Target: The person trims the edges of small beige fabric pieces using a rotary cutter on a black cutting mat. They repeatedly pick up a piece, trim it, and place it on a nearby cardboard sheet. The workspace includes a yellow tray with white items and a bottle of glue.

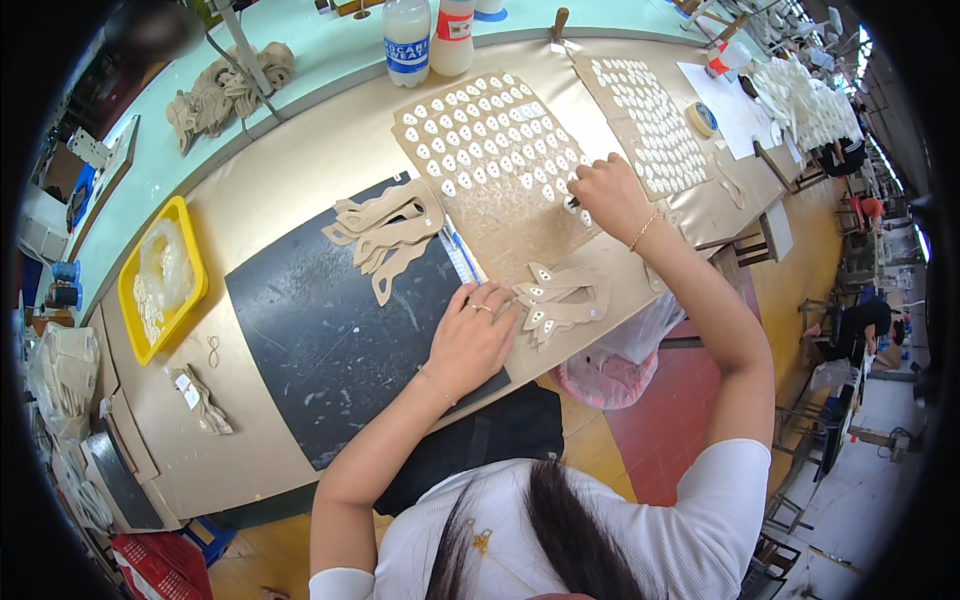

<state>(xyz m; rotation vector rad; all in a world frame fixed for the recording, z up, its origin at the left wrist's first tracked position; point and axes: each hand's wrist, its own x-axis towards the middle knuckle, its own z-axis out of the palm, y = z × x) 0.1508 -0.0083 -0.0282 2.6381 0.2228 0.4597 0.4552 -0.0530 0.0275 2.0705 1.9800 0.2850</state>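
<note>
My right hand (612, 197) is closed in a pinch over the near right edge of a brown board (500, 225). A small dark tip shows at its fingers; the rest of the thing is hidden. Rows of small white oval pieces (480, 128) stick to the board, and its lower part is bare. My left hand (472, 335) lies on the black mat's right edge, fingers stretched out. Its fingertips are beside a fan of beige cut-out pieces (572, 302), some bearing white ovals. Another stack of beige cut-outs (390, 225) lies on the black mat (310, 310).
A blue pen (463, 247) lies between mat and board. A second board of white ovals (650, 125) and a tape roll (702, 119) lie right. Two bottles (407, 45) stand behind. A yellow tray (200, 240) is at left, a plastic-lined bin (610, 375) below the table edge.
</note>
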